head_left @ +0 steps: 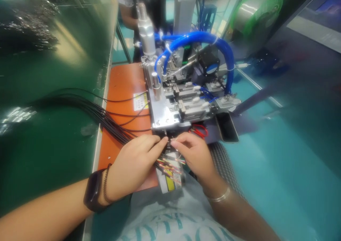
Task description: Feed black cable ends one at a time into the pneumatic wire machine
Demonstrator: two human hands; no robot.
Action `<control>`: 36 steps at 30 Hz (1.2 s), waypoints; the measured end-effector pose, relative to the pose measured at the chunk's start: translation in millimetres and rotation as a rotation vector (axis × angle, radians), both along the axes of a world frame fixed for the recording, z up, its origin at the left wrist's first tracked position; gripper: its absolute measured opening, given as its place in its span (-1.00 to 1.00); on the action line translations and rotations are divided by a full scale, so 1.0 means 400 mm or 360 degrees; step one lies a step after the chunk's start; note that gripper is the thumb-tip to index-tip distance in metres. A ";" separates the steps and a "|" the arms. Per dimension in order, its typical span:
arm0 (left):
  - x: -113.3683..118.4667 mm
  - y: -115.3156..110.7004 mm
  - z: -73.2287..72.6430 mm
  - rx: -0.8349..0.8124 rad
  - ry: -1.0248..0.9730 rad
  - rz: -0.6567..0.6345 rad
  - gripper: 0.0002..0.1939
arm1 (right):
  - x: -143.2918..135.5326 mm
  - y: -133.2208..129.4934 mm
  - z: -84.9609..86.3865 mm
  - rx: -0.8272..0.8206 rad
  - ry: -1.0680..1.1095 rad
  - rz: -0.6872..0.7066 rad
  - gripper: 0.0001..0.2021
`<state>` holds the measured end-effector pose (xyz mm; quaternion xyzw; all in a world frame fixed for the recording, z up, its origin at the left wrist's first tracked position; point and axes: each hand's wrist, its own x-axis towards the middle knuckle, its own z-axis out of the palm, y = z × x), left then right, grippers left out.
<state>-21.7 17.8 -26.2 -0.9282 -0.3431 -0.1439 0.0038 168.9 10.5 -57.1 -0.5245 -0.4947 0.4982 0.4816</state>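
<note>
My left hand (138, 150) lies across a bundle of black cables (112, 127); its thumb and fingers are drawn together at the front of the machine, and what they pinch is hidden. Close beside its fingertips, my right hand (195, 152) pinches a thin, light-coloured wire between thumb and index finger. Stripped cable ends with coloured wires (170, 166) fan out below both hands. In front of the fingers stands a metal bench machine (165, 111) with pneumatic cylinders. A few single black cables run to its left side.
The machine sits on an orange board (125, 81). A thick blue hose (202, 37) arches over it. A dark phone (227, 127) lies to the right, near a red cord (199, 130). A green surface (53, 134) extends leftward. Another person (130, 14) stands behind the machine.
</note>
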 end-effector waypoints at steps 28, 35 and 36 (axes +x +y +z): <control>0.013 0.019 0.001 -0.0025 0.0304 -0.0031 -0.54 | 0.017 0.012 -0.040 -0.0228 0.0070 0.0021 -0.90; 0.021 0.013 0.006 0.0020 0.0441 -0.0008 -0.50 | 0.012 0.015 -0.034 -0.0148 -0.0086 0.0002 -0.93; 0.026 0.011 0.012 0.0025 0.0472 0.0008 -0.49 | 0.012 0.017 -0.034 -0.0189 -0.0082 0.0019 -0.93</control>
